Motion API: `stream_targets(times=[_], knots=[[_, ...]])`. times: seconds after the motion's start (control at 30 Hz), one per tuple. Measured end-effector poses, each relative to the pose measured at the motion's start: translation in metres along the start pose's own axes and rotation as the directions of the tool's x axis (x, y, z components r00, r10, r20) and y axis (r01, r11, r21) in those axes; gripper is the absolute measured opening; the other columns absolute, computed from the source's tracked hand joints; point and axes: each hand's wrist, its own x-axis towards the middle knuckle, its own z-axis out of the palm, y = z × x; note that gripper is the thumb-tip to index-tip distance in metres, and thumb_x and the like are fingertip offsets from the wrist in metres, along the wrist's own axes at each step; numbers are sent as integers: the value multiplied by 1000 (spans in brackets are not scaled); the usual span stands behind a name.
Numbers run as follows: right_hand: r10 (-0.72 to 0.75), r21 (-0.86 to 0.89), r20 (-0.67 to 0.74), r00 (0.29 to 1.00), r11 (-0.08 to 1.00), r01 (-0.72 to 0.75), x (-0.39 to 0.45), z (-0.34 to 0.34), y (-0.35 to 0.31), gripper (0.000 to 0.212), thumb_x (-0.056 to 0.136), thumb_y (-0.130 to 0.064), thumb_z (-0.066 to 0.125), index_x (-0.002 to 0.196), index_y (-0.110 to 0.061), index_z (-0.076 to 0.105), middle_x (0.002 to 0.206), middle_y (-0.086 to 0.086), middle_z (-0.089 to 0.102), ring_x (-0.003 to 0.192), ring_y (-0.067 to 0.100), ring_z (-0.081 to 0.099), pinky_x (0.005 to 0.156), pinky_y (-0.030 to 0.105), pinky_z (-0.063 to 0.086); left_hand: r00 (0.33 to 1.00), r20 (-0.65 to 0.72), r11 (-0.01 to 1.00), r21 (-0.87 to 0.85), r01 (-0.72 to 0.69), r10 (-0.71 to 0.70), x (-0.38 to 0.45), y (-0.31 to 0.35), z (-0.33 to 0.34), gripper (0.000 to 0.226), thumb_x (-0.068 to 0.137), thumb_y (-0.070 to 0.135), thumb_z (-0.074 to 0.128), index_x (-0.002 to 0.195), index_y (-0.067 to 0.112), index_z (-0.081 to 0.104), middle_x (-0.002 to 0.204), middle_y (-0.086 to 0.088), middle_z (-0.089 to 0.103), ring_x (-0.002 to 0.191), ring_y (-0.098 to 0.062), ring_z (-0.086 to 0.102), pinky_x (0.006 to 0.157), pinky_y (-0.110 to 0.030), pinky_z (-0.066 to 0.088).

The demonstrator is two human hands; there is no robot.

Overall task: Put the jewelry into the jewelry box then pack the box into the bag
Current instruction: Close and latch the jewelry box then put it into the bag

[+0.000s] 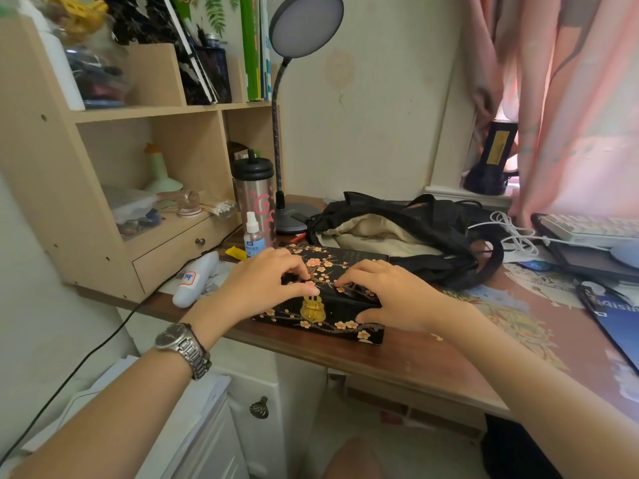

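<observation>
A black lacquered jewelry box (pixel 332 261) with pink blossom patterns and a gold clasp lies at the desk's front edge, lid down. My left hand (pixel 266 281) rests on the lid's left side, thumb near the clasp. My right hand (pixel 387 295) holds the box's right side, fingers on the lid and thumb along the front face. Just behind the box lies a black bag (pixel 415 233), open, with a cream lining showing. No jewelry is visible.
A steel tumbler (pixel 254 198), a small spray bottle (pixel 254 236) and a desk lamp (pixel 294 216) stand left of the bag. A wooden shelf unit (pixel 138 202) fills the left. White cables (pixel 515 233), a keyboard (pixel 587 226) and a blue booklet (pixel 619 323) lie at right.
</observation>
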Motion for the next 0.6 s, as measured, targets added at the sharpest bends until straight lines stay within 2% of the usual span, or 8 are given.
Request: stream_targets(times=[0.07,0.2,0.3,0.4,0.53,0.6], knots=[[2,8,-2,1000,1000,-2,0,1,1,58,82,-34,68,133,-35,43,139,-6,44,125,18,42,101,37,40,1000,25,1000,-4,3,-3,0,0,-2,52,70,73,50,102,35,63,107,14,58,104,-7,51,86,-41,50],[3,14,-2,1000,1000,-3,-1,2,2,58,82,-34,69,134,-35,43,140,-5,44,126,18,42,102,38,39,998,60,1000,-6,6,-6,-7,5,-5,50,73,66,58,112,34,60,123,10,54,117,-9,45,94,-39,45],[6,21,0,1000,1000,-6,0,2,3,58,81,-34,69,133,-37,43,139,-6,44,126,18,41,102,39,39,996,86,1000,30,-7,4,-17,6,-3,64,68,65,65,122,35,52,133,12,46,124,-9,38,97,-37,42],[13,23,3,1000,1000,-13,0,2,1,58,81,-33,70,133,-37,42,139,-6,44,126,19,41,103,40,39,999,-24,989,140,-36,39,-27,6,13,74,67,66,66,128,29,46,135,10,44,125,-13,38,95,-36,43],[15,24,-4,1000,1000,-15,-2,5,1,59,82,-33,68,135,-36,41,141,-5,43,126,19,41,103,40,39,953,-255,963,249,-99,164,-34,4,40,67,71,58,67,123,19,52,121,1,56,113,-19,51,88,-35,49],[19,30,-4,1000,999,-19,-3,6,1,60,83,-33,67,136,-36,40,142,-5,42,127,19,40,104,40,38,935,-308,959,267,-92,175,-34,3,48,65,71,55,67,122,17,53,120,-2,58,112,-21,53,91,-34,48]])
